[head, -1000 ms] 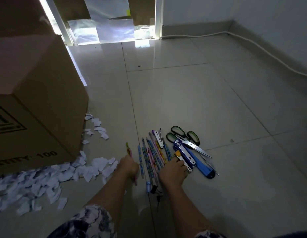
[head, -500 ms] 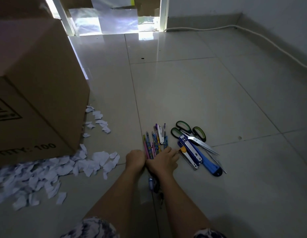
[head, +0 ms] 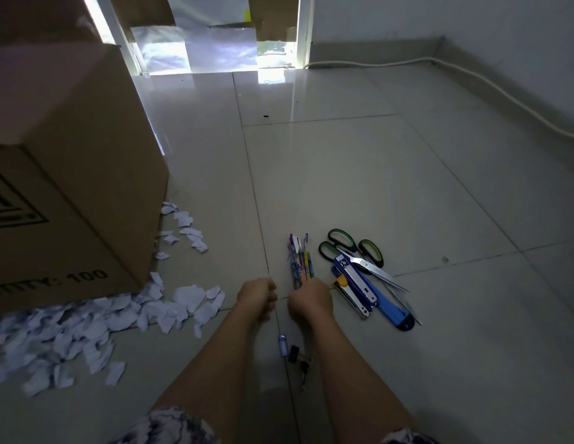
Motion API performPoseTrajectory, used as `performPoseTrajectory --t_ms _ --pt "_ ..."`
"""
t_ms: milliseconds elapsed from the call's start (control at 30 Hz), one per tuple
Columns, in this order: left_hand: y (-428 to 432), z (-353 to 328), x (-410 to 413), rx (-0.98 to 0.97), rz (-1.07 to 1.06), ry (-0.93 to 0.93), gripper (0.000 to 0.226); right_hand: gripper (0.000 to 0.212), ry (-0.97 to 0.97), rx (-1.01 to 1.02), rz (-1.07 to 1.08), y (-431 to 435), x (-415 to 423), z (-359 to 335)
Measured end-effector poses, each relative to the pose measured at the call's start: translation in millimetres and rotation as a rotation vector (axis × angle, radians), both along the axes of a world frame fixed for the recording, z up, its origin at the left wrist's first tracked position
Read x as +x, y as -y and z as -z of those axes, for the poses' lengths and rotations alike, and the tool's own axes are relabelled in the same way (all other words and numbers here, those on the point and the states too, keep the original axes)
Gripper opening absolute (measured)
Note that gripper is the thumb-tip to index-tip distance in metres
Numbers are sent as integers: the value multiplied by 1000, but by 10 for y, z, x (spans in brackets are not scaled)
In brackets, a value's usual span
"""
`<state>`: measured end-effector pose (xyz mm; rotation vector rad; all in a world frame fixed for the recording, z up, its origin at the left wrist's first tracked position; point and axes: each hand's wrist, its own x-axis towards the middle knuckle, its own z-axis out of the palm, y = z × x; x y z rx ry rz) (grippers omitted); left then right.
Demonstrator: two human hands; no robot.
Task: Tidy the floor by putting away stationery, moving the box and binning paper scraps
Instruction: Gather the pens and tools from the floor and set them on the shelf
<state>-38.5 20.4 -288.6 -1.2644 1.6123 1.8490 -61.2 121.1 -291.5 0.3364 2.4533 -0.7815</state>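
A bundle of patterned pencils sticks out forward from my right hand, which is closed around their near ends just above the tiled floor. My left hand is curled into a fist right beside it; I cannot see anything in it. To the right lie green-handled scissors, a blue stapler and a blue utility knife. A big cardboard box stands at the left. White paper scraps are strewn around its near corner.
A small blue cap and dark binder clips lie on the floor between my forearms. A white cable runs along the wall at the right. A bright doorway is at the back.
My hands have swept the spread-out pencils together into one bundle. My right hand has closed around it, and my left hand has drawn into a fist beside it.
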Motion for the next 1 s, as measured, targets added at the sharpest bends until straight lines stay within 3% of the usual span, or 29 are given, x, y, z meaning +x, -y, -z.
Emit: performPoseTrajectory --t_ms 167,233,300,433,500,567,700,833,1000 --pt "-127 -104 -105 184 55 -13 33 31 218 -232 115 -80 -47 -191" --pt "-204 -105 -128 233 106 2 36 33 276 -285 92 -27 30 -195" --pt "-257 -54 -123 256 27 -18 35 37 311 -281 -9 37 123 -191" --pt "-186 -2 -94 123 -183 -151 9 28 134 -368 -125 63 199 -223" --pt "-119 -124 -149 18 -160 -260 13 25 11 -475 -117 75 210 -293" --pt "-94 -371 -225 -60 -106 -409 16 35 -146 -581 -84 123 172 -330" --pt "-170 -765 -286 -60 -40 -620 18 43 -413 -658 27 206 38 -392" --pt "-206 -689 -180 -108 60 -652 24 28 -421 -651 28 168 79 -302" --pt "-246 -488 -83 -113 91 -622 32 35 -331 -744 89 106 129 -151"
